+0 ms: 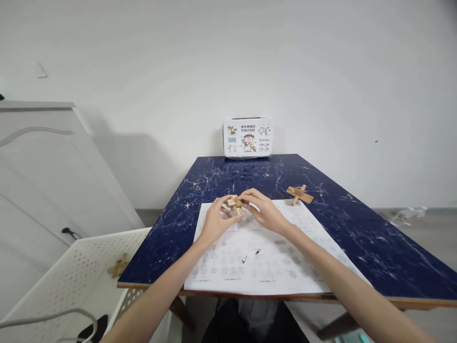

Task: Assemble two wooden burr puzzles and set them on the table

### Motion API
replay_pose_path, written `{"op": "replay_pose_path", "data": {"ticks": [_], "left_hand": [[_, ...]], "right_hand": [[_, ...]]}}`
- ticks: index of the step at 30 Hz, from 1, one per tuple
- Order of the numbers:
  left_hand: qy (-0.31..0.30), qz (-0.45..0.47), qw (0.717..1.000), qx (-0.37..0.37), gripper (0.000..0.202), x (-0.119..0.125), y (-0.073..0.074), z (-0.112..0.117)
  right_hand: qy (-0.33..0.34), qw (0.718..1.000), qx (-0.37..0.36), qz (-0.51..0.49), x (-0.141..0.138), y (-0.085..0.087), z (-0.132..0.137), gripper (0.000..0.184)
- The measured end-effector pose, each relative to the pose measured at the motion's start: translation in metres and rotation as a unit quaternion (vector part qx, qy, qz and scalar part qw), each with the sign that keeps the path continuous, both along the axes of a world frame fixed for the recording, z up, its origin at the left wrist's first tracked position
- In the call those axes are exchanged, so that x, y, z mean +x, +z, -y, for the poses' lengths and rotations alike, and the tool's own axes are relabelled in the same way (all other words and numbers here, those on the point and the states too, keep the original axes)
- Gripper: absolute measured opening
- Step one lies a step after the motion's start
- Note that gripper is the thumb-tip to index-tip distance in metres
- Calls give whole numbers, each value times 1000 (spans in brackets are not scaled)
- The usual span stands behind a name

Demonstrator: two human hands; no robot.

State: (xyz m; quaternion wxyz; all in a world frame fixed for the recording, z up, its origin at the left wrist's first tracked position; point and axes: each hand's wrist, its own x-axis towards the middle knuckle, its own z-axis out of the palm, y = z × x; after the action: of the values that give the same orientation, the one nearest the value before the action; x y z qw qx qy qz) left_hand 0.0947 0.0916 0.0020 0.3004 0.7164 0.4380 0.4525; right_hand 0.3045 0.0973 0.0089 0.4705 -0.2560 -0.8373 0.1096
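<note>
Between my two hands is a small wooden interlocking puzzle (234, 204), raised over the far edge of a white printed sheet (271, 257). My left hand (218, 216) grips it from the left, thumb below and fingers on top. From the right, the fingertips of my right hand (262, 209) pinch its other side. Fingers cover part of the puzzle, so its full shape is hidden. Right of my hands, a cross of joined wooden pieces (300, 194) lies at the sheet's far right corner.
A white case with cartoon prints (248, 138) stands against the wall at the back of the blue marbled table (171, 228). Left of the table, a white perforated basket (96, 243) holds wooden pieces (119, 266) and a cable. A clear plastic bag (409, 216) is beyond the right edge.
</note>
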Motion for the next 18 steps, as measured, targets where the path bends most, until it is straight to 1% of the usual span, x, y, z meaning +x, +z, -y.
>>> {"op": "replay_pose_path", "data": {"ticks": [2,6,8,11,13,16,18], "left_hand": [[2,-4,1000,8,64,0,-1,0],[-29,12,999,-35,64,1,1,1],[-44,40,996,-61,65,2,2,1],[-62,97,989,-90,68,3,4,0],[-74,128,984,-97,69,3,5,-1],[-90,149,980,-99,70,2,4,-2],[-100,155,978,-99,72,1,3,-2]], "right_hand": [[11,1000,0,2,-1,1,2,31],[12,1000,-24,-14,0,3,3,29],[-4,998,-53,-37,1,3,1,27],[-53,991,-100,-78,2,0,-4,29],[-68,987,-127,-73,3,-4,-8,30],[-55,980,-186,-36,3,-8,-9,33],[-19,969,-244,-28,2,-8,-8,35]]}}
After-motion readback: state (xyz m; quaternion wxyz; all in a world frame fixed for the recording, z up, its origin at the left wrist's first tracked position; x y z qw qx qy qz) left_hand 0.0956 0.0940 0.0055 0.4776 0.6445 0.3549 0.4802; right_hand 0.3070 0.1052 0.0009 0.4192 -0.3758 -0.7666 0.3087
